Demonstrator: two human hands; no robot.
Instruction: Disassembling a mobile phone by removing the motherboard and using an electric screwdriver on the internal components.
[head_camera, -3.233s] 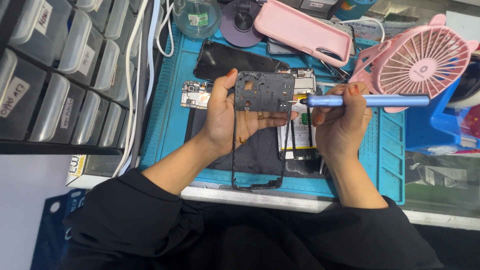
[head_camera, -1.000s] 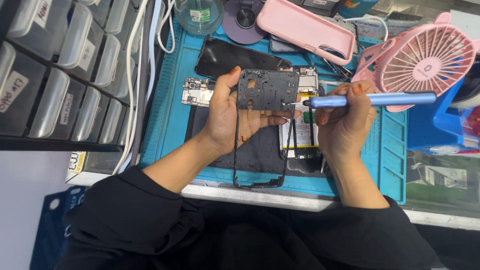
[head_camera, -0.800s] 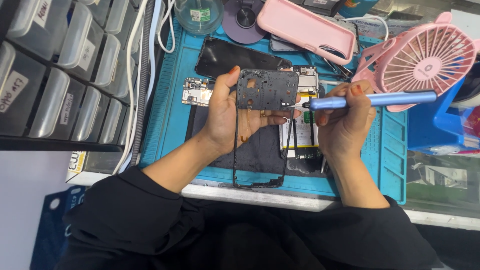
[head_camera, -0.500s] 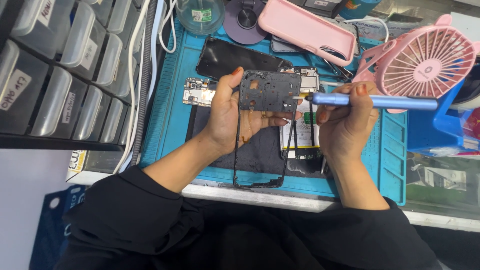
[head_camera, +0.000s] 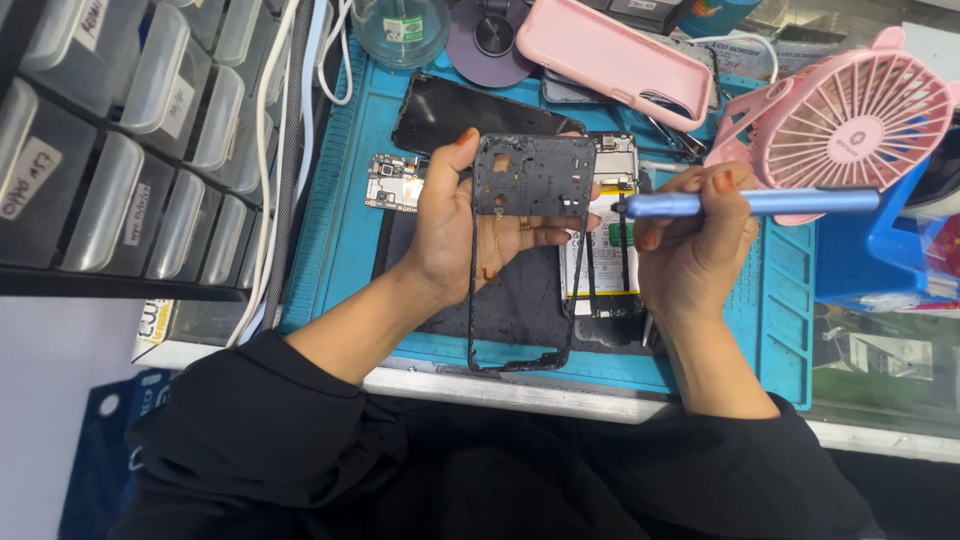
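My left hand (head_camera: 462, 232) holds up a black phone middle frame (head_camera: 530, 180) by its upper part, thumb on its left edge and fingers behind it. The frame's thin lower rails hang down over a dark phone body (head_camera: 520, 300) on the blue work mat (head_camera: 340, 200). My right hand (head_camera: 695, 245) grips a blue metal screwdriver (head_camera: 750, 203), lying level with its tip pointing left, just right of the frame's upper right corner. A battery with a white and green label (head_camera: 608, 245) lies under the tip.
A small circuit board (head_camera: 393, 182) lies left of my left hand. A black phone screen (head_camera: 450, 110), a pink phone case (head_camera: 615, 55), a pink desk fan (head_camera: 855, 110) and a glass jar (head_camera: 400, 25) sit at the back. Grey drawer bins (head_camera: 120, 130) and white cables (head_camera: 270, 170) line the left.
The screwdriver tip has drawn back a little to the right, off the frame's corner. My left hand has kept the frame raised, shifting it slightly.
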